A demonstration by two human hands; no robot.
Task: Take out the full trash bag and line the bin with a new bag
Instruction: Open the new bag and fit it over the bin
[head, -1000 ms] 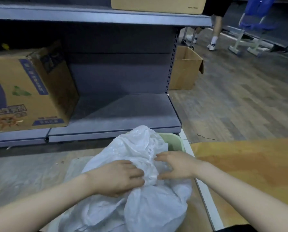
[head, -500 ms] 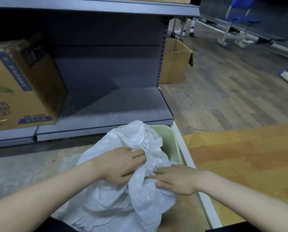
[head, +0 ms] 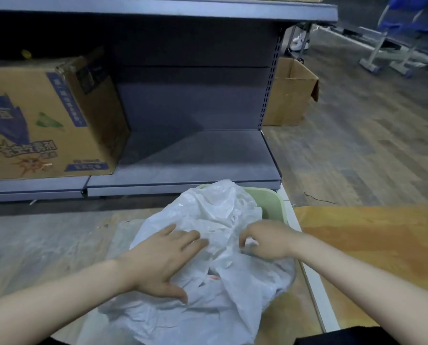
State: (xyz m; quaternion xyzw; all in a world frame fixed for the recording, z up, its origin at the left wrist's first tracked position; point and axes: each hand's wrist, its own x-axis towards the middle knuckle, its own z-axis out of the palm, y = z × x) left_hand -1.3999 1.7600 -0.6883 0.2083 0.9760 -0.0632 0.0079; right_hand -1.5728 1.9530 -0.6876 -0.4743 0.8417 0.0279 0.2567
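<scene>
A crumpled white plastic bag lies draped over a pale green bin, of which only the far right rim and corner show. My left hand rests flat on the bag's left side, fingers spread. My right hand is curled on the bag's right side and pinches a fold of the plastic between its fingertips. The bag hides the inside of the bin.
A grey metal shelf unit stands right behind the bin, with a printed cardboard box on its left. An open brown box sits on the wooden floor beyond. A white strip and orange board lie to the right.
My left hand has opened from a grip on the bag and now lies flat on it. My right hand has curled and pinched the plastic. The camera has tilted slightly.
</scene>
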